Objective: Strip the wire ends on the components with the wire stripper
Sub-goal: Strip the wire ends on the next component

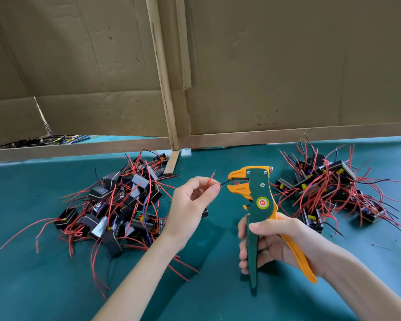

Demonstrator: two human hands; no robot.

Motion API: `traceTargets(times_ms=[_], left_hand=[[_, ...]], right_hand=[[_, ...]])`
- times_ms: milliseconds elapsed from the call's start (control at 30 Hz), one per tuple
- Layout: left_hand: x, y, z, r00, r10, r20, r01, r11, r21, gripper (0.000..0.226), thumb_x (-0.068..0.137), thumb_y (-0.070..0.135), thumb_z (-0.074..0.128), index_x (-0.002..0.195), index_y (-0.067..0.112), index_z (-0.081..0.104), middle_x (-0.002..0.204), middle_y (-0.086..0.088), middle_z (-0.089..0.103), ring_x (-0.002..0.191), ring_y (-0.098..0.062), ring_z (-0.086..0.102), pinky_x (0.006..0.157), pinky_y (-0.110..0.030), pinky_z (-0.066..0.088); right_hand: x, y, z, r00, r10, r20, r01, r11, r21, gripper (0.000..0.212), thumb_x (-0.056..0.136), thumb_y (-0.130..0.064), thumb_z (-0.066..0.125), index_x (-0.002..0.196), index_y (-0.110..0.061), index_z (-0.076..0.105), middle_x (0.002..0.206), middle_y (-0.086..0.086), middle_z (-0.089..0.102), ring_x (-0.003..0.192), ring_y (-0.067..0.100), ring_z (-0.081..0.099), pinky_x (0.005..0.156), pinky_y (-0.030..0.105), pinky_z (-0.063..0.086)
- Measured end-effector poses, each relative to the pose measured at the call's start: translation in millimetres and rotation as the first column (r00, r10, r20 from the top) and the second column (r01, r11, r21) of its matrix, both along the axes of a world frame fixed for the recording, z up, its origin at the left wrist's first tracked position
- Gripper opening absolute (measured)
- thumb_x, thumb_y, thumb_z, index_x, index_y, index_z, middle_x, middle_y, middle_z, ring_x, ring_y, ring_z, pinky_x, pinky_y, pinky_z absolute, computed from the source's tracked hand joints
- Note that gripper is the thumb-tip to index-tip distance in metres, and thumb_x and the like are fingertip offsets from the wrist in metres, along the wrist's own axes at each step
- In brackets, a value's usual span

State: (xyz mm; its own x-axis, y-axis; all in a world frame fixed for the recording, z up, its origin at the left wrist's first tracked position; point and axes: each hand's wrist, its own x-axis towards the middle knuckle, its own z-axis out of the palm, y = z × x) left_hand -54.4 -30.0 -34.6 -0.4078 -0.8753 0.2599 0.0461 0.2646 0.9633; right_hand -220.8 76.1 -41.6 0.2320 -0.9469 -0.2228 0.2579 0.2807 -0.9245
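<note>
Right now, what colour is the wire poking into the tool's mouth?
Black. The wire at the tool shows best in the head view.

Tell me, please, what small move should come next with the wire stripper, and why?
Probably squeeze the handles of the wire stripper with the right hand. The left hand pinches a black wire whose tip seems to lie just between the open jaws, and the handles stand spread, so closing them should strip that end.

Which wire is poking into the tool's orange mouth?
The black wire, pinched by the left hand, reaches into the wire stripper mouth; the red wire beside it points upward, away.
</note>
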Motion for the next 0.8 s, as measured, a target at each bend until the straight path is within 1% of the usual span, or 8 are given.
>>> traceTargets(times_ms=[133,233,333,433,533,600,700,800], left_hand=[[6,-1,9,0.998,-0.069,0.014,0.068,0.997,0.036,0.023,0.088,0.02,0.066,0.07,0.034,0.07,0.067,0.018,0.058,0.064,-0.001,0.048,0.067,-0.019,0.04],[9,-1,13,0.991,-0.13,0.02,0.129,0.991,0.043,0.014,0.084,0.023,0.071,0.071,0.03,0.071,0.069,0.014,0.059,0.066,-0.001,0.049,0.068,-0.017,0.041],[11,0,16,0.986,-0.169,0.015,0.168,0.985,0.045,0.005,0.075,0.03,0.068,0.071,0.03,0.071,0.069,0.013,0.058,0.064,-0.003,0.046,0.064,-0.012,0.039],[13,0,18,0.983,-0.182,0.017,0.181,0.982,0.052,0.006,0.077,0.027,0.069,0.071,0.029,0.072,0.068,0.012,0.057,0.064,-0.004,0.045,0.064,-0.013,0.038],[14,-1,19,0.98,-0.196,0.038,0.194,0.98,0.045,0.014,0.083,0.019,0.071,0.072,0.026,0.072,0.067,0.012,0.058,0.062,-0.002,0.046,0.064,-0.013,0.038],[15,-2,22,0.976,-0.215,0.045,0.213,0.976,0.048,0.009,0.08,0.022,0.071,0.072,0.025,0.071,0.066,0.011,0.057,0.062,-0.002,0.046,0.063,-0.011,0.038],[18,-4,25,0.97,-0.23,0.077,0.226,0.973,0.056,0.009,0.075,0.031,0.068,0.073,0.023,0.071,0.068,0.004,0.053,0.063,-0.006,0.043,0.059,-0.01,0.038],[20,-6,28,0.961,-0.249,0.118,0.241,0.968,0.074,0.011,0.074,0.033,0.069,0.073,0.023,0.071,0.071,-0.003,0.047,0.067,-0.013,0.039,0.057,-0.012,0.038]], right_hand=[[1,1,0,0.999,0.023,-0.036,-0.025,0.998,-0.056,0.031,0.07,-0.024,0.071,0.089,-0.001,0.064,0.083,0.032,0.064,0.077,0.043,0.067,0.075,0.051,0.055],[2,2,0,0.997,0.039,-0.062,-0.045,0.995,-0.089,0.027,0.072,-0.024,0.07,0.089,-0.003,0.065,0.083,0.031,0.065,0.077,0.043,0.067,0.075,0.05,0.056],[2,3,-1,0.998,0.043,-0.053,-0.048,0.993,-0.11,0.026,0.075,-0.022,0.07,0.09,-0.003,0.066,0.083,0.031,0.065,0.077,0.043,0.067,0.075,0.05,0.055],[2,3,1,0.997,0.055,-0.062,-0.062,0.991,-0.117,0.025,0.076,-0.022,0.071,0.09,-0.003,0.066,0.083,0.031,0.065,0.078,0.042,0.067,0.074,0.049,0.055],[3,3,2,0.996,0.055,-0.075,-0.063,0.992,-0.108,0.025,0.074,-0.023,0.072,0.09,-0.003,0.066,0.083,0.031,0.065,0.077,0.043,0.067,0.074,0.048,0.056],[3,3,2,0.995,0.054,-0.082,-0.062,0.992,-0.106,0.026,0.074,-0.023,0.072,0.089,-0.003,0.066,0.082,0.031,0.066,0.077,0.043,0.068,0.073,0.047,0.056],[3,4,3,0.994,0.06,-0.089,-0.07,0.99,-0.118,0.023,0.075,-0.023,0.072,0.088,-0.004,0.067,0.082,0.03,0.066,0.076,0.042,0.068,0.073,0.045,0.056],[4,5,2,0.994,0.059,-0.094,-0.071,0.989,-0.132,0.021,0.075,-0.022,0.071,0.086,-0.005,0.066,0.081,0.03,0.066,0.075,0.042,0.068,0.072,0.045,0.056]])
